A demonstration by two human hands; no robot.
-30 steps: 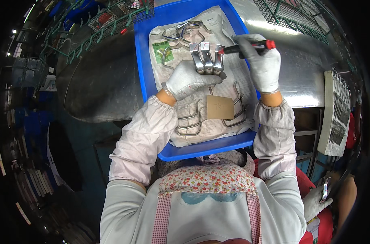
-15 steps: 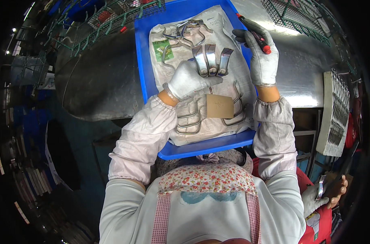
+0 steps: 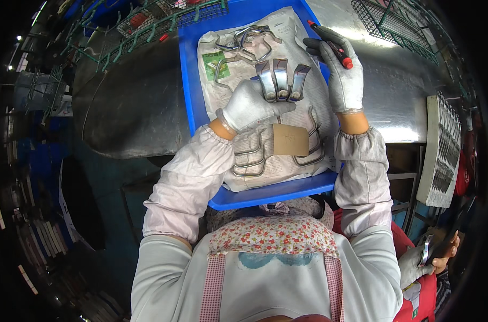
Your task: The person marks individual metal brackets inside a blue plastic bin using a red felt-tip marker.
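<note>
My left hand [image 3: 249, 106], in a white glove, grips a fan of three shiny bent metal pieces [image 3: 281, 83] over the middle of the blue tray [image 3: 276, 198]. Their wide polished ends point away from me. My right hand [image 3: 345, 78], gloved with dark fingertips, holds a red and black marker pen [image 3: 338, 52] above the tray's right edge. Below the left hand, a brown cardboard piece [image 3: 290, 140] lies on the paper lining [image 3: 211, 99]. Bent metal rods [image 3: 249, 161] lie to its left, and more bent rods [image 3: 313, 153] to its right.
A tangle of bent metal parts [image 3: 249, 43] lies at the tray's far end. Green wire racks [image 3: 128, 40] stand behind on the metal table [image 3: 131, 107]. At right is a white box of metal pieces [image 3: 439, 153]. A co-worker's gloved hand [image 3: 415, 263] holds a shiny piece at lower right.
My right hand with the marker has shifted slightly left. The left hand and its metal pieces stay almost still. The co-worker's hands have moved a little.
</note>
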